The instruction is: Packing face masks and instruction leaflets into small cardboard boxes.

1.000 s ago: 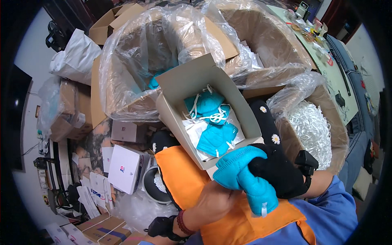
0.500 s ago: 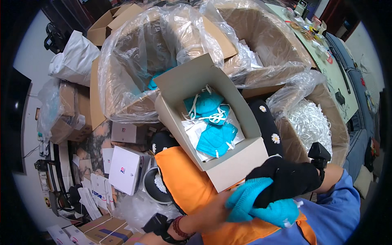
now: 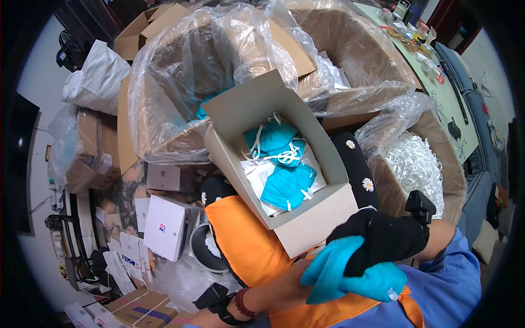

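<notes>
An open grey cardboard box [image 3: 314, 221] rests on my orange-aproned lap, with several teal face masks [image 3: 284, 183] and white straps inside. Just below the box's near corner, my right hand [image 3: 383, 238], in a black glove, grips a teal mask [image 3: 355, 279] from above. My bare left hand [image 3: 281, 290], with a bead bracelet and a black wrist device, holds the same mask from underneath at its left side. The mask lies folded between both hands, over the apron.
Large cartons lined with clear plastic [image 3: 219, 71] stand behind the box; the right one [image 3: 415, 164] holds white strips. Small white boxes [image 3: 167, 227] and a round bowl [image 3: 210, 249] lie on the floor at left. A cluttered table [image 3: 437, 71] runs along the upper right.
Both hands have dropped from beside the box's corner toward my lap with the mask. The mask, upright before, now lies flatter under the gloved hand.
</notes>
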Tool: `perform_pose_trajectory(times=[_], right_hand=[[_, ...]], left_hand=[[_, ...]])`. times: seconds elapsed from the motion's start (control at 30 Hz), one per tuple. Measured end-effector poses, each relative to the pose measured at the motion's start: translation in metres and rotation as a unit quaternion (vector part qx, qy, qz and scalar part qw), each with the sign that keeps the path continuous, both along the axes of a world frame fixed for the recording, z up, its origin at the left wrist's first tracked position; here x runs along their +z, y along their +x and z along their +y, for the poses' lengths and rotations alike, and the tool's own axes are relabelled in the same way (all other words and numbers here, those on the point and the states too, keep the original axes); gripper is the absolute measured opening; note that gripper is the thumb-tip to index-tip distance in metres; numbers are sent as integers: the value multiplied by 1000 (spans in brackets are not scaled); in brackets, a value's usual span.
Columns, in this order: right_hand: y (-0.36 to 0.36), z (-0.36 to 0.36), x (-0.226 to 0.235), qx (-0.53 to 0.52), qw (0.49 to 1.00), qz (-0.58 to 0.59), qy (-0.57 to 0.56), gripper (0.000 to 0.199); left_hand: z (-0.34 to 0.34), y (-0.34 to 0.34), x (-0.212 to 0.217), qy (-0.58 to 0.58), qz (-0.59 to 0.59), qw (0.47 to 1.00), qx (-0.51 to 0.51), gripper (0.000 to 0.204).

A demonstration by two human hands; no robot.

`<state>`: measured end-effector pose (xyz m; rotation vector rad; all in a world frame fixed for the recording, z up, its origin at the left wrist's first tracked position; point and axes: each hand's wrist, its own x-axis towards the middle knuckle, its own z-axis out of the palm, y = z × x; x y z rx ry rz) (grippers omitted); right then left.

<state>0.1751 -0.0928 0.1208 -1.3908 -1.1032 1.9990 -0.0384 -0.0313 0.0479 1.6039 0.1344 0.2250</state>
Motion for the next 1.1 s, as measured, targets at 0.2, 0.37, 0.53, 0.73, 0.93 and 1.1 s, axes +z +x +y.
perform_pose_trajectory(times=[0.2, 0.37, 0.53, 0.73, 0.93, 1.1], right_hand=[[11, -19, 16, 54, 997, 18, -59, 37], [28, -29, 13, 49, 992, 37, -108, 22], [25, -24, -1, 151, 987, -26, 45, 27], [68, -9, 3, -185, 920, -288, 190, 28], [18, 18, -9, -422, 866, -122, 238, 28], [22, 41, -9, -420, 868, -46, 261, 32]], left_hand=[[8, -34, 1, 102, 77, 973, -193, 25], [22, -74, 5, 5, 155, 974, -165, 20], [29, -103, 5, -73, 204, 966, -139, 25], [56, -208, -87, 77, 469, 861, 180, 27], [59, -242, -215, 120, 516, 791, 307, 19], [65, -258, -243, 248, 651, 692, 189, 98]])
